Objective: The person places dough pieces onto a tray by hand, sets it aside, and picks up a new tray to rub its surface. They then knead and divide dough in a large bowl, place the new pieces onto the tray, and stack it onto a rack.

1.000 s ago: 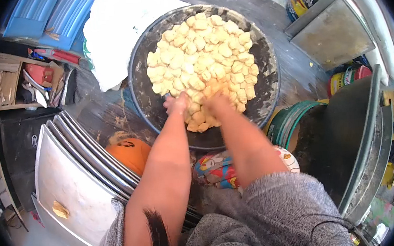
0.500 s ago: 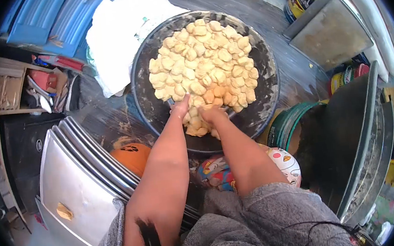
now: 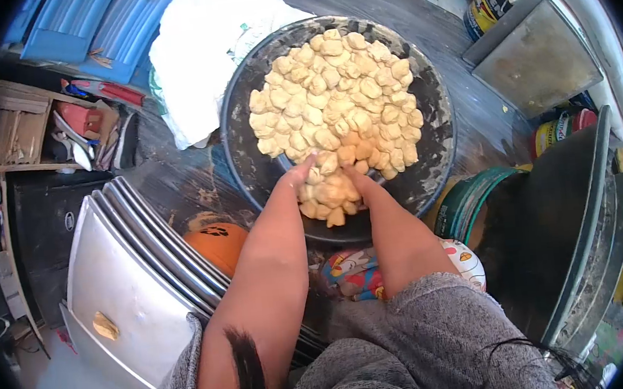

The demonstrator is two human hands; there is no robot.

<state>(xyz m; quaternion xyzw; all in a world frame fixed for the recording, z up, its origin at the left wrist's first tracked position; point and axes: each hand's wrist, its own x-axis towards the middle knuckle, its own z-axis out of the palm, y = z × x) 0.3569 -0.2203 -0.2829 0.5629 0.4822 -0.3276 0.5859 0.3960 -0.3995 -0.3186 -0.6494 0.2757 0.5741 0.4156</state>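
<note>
A wide black basin (image 3: 436, 135) holds a broad heap of pale, lumpy dough pieces (image 3: 332, 89), a few of them more orange than the others. At its near side, a cluster of dough pieces (image 3: 330, 193) sits between my two hands. My left hand (image 3: 301, 175) grips the cluster's left side, thumb uppermost. Against the right side presses my right hand (image 3: 359, 184), its fingers curled and partly hidden by the dough. Both hands are within the basin, just in front of the main heap.
White cloth or sacking (image 3: 196, 64) lies left of the basin. Stacked metal trays (image 3: 127, 285) and an orange ball-like object (image 3: 216, 247) are at lower left. On the right stand a green-rimmed bucket (image 3: 468, 203), a large dark pan (image 3: 551, 225) and a metal tin (image 3: 536, 56).
My right hand has moved from on top of the dough to the cluster's right side. The cluster is now gathered between both hands. The whole view has shifted slightly.
</note>
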